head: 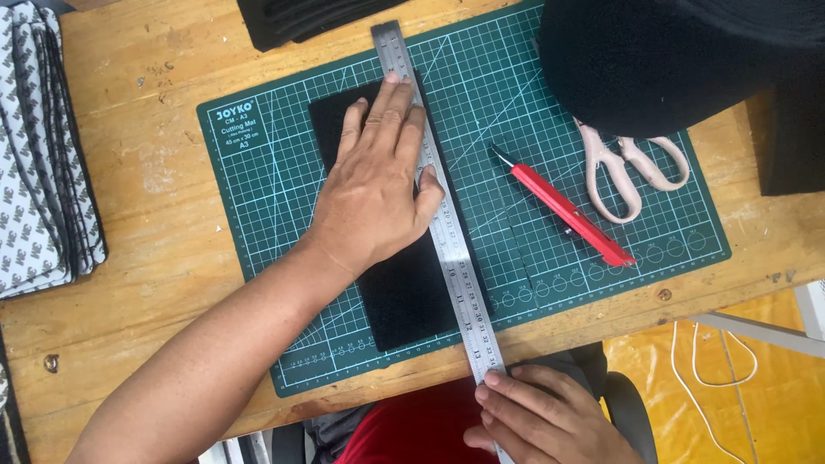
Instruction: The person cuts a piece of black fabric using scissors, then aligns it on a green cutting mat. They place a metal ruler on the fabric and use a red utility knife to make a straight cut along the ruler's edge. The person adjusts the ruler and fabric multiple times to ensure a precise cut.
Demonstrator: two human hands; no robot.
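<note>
A black rectangular sheet [408,296] lies on a green cutting mat [258,198]. A long steel ruler [460,275] runs along the sheet's right edge, from the mat's far side to past its near edge. My left hand [378,185] lies flat with fingers spread, pressing the sheet and the ruler's upper part. My right hand [541,408] pinches the ruler's near end at the table's front edge. A red utility knife [563,206] rests on the mat to the right, untouched.
Pink-handled scissors [632,167] lie on the mat beyond the knife, partly under a large black fabric mass [653,60]. A stack of patterned white sheets [39,163] sits at the left on the wooden table [155,301]. More black material [292,17] lies at the far edge.
</note>
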